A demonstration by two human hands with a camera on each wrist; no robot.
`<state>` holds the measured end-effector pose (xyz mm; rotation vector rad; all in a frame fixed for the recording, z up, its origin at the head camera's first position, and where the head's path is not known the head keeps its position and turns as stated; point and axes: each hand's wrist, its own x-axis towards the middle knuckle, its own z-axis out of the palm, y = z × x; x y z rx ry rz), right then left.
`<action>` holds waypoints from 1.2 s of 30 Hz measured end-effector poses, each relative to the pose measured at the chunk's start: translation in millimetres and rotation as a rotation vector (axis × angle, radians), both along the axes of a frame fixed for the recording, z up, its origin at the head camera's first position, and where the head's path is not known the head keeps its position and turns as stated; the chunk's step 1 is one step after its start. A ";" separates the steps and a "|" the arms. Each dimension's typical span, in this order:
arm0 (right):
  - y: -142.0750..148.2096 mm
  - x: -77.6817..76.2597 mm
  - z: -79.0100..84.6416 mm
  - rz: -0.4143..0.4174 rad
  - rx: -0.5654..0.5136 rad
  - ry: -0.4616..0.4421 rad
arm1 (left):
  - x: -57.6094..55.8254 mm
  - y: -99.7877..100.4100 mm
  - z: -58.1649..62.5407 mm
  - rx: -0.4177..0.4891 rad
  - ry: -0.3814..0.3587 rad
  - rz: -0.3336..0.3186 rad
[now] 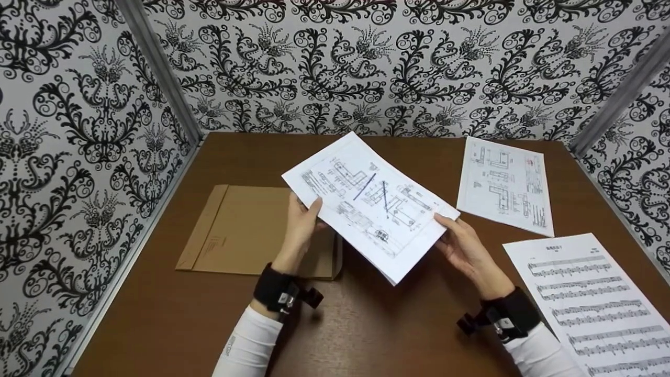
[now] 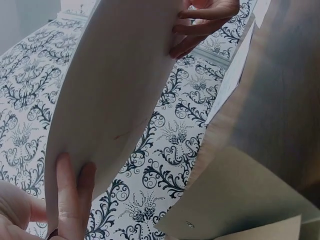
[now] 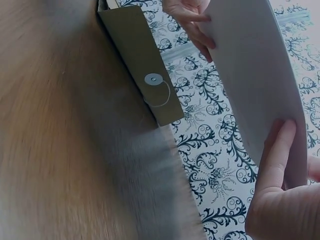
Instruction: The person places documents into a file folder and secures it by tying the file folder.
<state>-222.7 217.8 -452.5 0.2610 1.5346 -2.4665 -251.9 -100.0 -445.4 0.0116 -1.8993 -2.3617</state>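
Observation:
Both hands hold a small stack of paper sheets [image 1: 361,209] up above the table, tilted. Its top sheet carries technical drawings with dark blue pen strokes across the middle. The left hand [image 1: 303,222] pinches the near left edge, thumb on top and fingers beneath. At the right end the right hand [image 1: 463,243] grips the edge the same way. Seen from below in the left wrist view, the underside [image 2: 110,80] is plain with a faint reddish mark. Below the left hand, partly covered by it, a brown envelope [image 1: 256,235] lies on the table.
A sheet with similar drawings [image 1: 505,183] lies at the back right of the brown table [image 1: 366,330]. Nearer on the right is a sheet of printed music [image 1: 586,293], partly under the right forearm. In the right wrist view, the envelope's flap shows a string-tie button [image 3: 153,79]. Patterned walls [image 1: 366,68] enclose the table.

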 end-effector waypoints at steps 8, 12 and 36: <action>-13.7 -1.6 -2.9 0.018 0.049 0.002 | 2.2 8.2 -2.4 0.070 -0.008 0.025; -23.1 -1.6 -3.9 0.046 0.075 0.014 | 2.9 12.0 -1.6 0.077 -0.012 0.048; -1.8 -14.0 5.3 0.135 0.232 0.170 | 0.8 -4.9 7.1 0.068 -0.079 -0.156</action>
